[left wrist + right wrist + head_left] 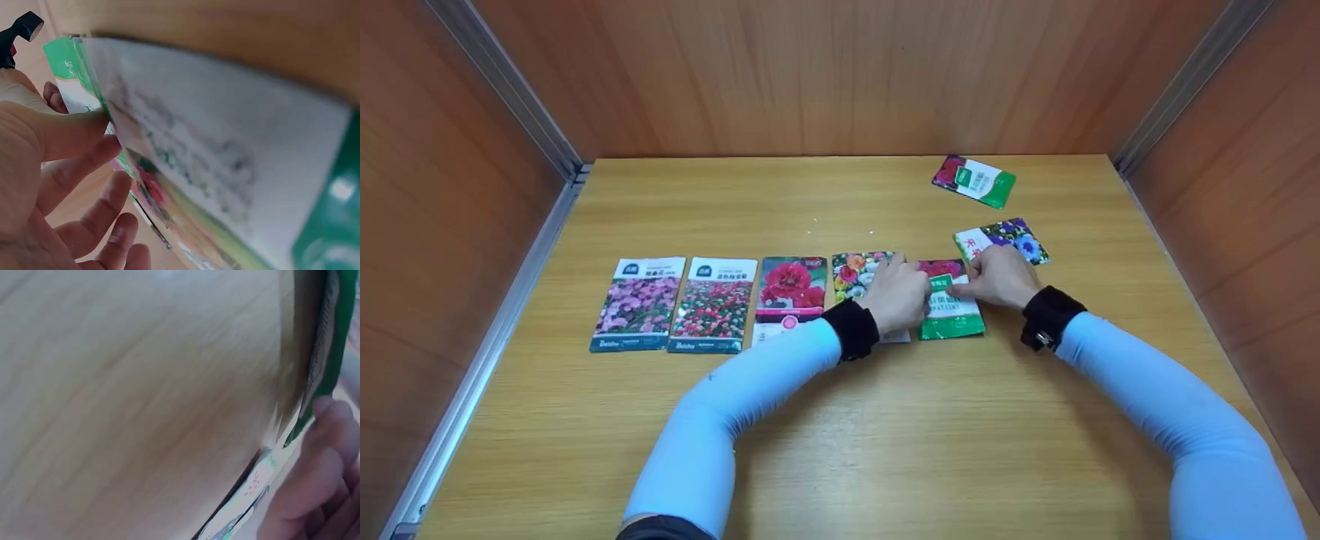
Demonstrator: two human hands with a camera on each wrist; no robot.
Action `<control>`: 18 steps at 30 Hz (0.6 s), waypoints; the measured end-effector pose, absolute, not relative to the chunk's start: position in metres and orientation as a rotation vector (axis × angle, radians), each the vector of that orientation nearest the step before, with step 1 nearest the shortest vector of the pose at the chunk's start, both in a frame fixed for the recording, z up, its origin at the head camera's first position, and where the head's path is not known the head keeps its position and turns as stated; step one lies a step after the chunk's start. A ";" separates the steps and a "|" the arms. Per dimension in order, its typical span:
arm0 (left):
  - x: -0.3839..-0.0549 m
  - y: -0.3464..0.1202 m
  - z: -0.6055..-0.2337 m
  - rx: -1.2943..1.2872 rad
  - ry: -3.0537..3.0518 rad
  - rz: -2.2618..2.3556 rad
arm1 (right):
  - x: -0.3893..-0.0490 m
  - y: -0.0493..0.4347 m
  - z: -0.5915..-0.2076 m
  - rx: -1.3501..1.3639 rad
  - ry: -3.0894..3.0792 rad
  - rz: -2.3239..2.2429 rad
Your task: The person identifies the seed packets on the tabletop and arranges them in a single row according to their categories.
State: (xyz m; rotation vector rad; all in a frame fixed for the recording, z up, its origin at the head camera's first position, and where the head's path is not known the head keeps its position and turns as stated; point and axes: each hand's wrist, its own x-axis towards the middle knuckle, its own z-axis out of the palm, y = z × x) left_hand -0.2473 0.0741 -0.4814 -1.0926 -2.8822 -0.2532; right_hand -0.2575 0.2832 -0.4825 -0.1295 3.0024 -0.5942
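Note:
A green and white seed packet with dark pink flowers lies on the table between both hands. My left hand pinches its left edge with thumb and index finger, the other fingers loosely bent in the left wrist view. The right hand grips its right edge, thumb over the front; in the right wrist view the green edge meets a fingertip. Under the left hand lies a multicoloured-flower seed packet, partly covered. Just beyond the right hand is a blue-flower seed packet, lying askew.
To the left, in a row, lie a pink-flower packet, a red-and-pink-flower packet and a packet with large red blooms. Another green-ended packet lies at the back right. Wooden panels enclose the table's back and sides.

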 end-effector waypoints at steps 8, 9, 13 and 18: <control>-0.247 0.066 -0.477 -1.146 -2.827 -0.529 | -0.265 0.296 -0.464 -0.191 3.042 -0.922; -0.246 0.063 -0.475 -1.142 -2.810 -0.569 | -0.267 0.300 -0.460 -0.159 3.032 -0.976; -0.243 0.048 -0.467 -1.080 -2.754 -0.670 | -0.274 0.314 -0.449 -0.027 3.004 -1.043; -0.243 0.026 -0.465 -1.037 -2.715 -0.603 | -0.282 0.322 -0.450 0.052 3.074 -0.880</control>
